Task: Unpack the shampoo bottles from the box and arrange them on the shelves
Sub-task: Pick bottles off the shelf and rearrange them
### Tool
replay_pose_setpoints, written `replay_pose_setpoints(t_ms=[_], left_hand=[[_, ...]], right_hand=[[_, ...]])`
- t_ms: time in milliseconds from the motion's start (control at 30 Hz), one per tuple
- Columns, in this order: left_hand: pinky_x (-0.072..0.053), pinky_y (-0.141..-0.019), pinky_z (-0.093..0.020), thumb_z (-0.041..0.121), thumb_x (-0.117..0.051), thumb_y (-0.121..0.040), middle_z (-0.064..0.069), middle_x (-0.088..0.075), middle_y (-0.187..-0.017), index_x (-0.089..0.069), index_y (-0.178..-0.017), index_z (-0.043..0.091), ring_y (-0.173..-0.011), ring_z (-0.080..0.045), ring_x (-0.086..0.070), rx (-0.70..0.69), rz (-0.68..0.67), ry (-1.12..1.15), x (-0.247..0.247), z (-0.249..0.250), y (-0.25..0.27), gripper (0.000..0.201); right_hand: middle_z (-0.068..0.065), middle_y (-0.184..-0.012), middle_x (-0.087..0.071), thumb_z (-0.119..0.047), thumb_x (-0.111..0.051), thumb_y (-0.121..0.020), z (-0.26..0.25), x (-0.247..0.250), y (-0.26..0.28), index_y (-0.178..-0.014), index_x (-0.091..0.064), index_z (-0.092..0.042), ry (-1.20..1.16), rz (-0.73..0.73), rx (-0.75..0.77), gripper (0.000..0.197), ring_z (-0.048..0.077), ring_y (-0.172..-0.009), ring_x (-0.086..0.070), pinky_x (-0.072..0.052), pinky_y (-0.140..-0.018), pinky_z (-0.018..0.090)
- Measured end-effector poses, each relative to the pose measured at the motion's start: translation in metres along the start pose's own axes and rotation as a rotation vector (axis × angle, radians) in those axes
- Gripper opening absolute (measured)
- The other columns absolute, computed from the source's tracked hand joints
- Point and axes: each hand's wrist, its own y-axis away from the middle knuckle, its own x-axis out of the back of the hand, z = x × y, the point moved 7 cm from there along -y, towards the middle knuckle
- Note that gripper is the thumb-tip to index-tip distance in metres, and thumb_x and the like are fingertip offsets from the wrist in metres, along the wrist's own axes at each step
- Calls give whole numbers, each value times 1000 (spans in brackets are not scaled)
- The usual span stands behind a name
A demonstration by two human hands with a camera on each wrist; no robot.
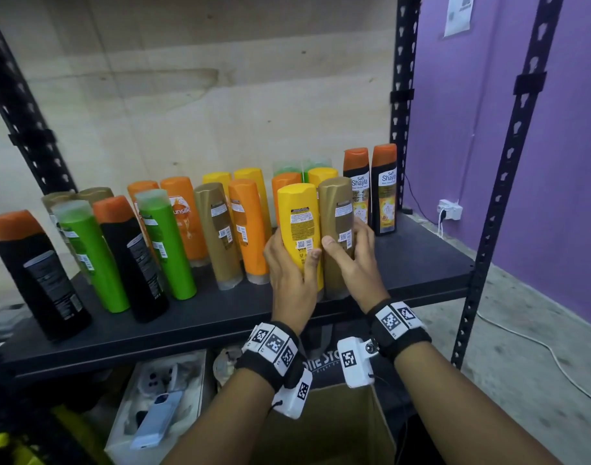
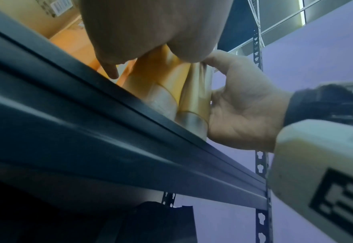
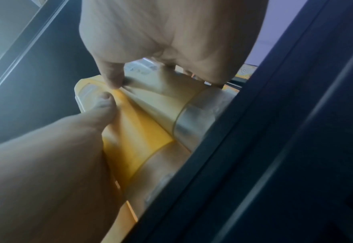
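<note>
Yellow bottle (image 1: pixel 299 226) in my left hand (image 1: pixel 289 273) and gold bottle (image 1: pixel 337 236) in my right hand (image 1: pixel 354 260) stand touching at the shelf's (image 1: pixel 421 263) front edge, each gripped. I judge a careless release could tip either off that edge, or into the rows behind.

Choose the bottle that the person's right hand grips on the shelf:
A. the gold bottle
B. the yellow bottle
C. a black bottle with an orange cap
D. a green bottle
A: the right hand wraps the gold bottle; the left hand holds the yellow bottle.
</note>
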Motion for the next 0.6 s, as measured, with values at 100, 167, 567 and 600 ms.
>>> replay_pose_setpoints(t_ms=[100, 167, 567, 600], left_hand=[[-33, -115, -32, 50, -50, -102, 8, -25, -151, -22, -157, 23, -143, 2, -22, 6, -7, -30, -3, -7, -8, 68], [-32, -116, -33, 50, -50, -103, -1, -24, -157, -22, -157, 22, -145, -2, -22, 28, -22, -19, -5, -13, -10, 67], [-42, -114, -47, 51, -61, -98, 3, -24, -166, 5, -159, 41, -146, -18, -36, 179, -180, 5, -15, -39, -9, 91], [-43, -112, -47, 52, -61, -97, 3, -24, -166, 7, -158, 43, -145, -19, -38, 191, -184, 4, -16, -41, -8, 92]], right_hand=[[-9, -150, -39, -50, -68, -86, 2, -2, -5, -148, -39, -28, -18, -16, -13, 72, 4, -140, -41, -35, -120, 43], [-5, -149, -45, -47, -68, -86, 6, -5, -8, -148, -35, -29, -38, -34, -20, 72, 9, -138, -46, -38, -118, 46], [-25, -136, -61, -68, -68, -86, 27, -16, -21, -144, -41, -55, -123, -142, -164, 65, 3, -129, -57, -42, -115, 46], [-27, -136, -60, -73, -66, -84, 29, -17, -22, -140, -41, -60, -121, -143, -184, 63, 4, -131, -55, -41, -116, 47]])
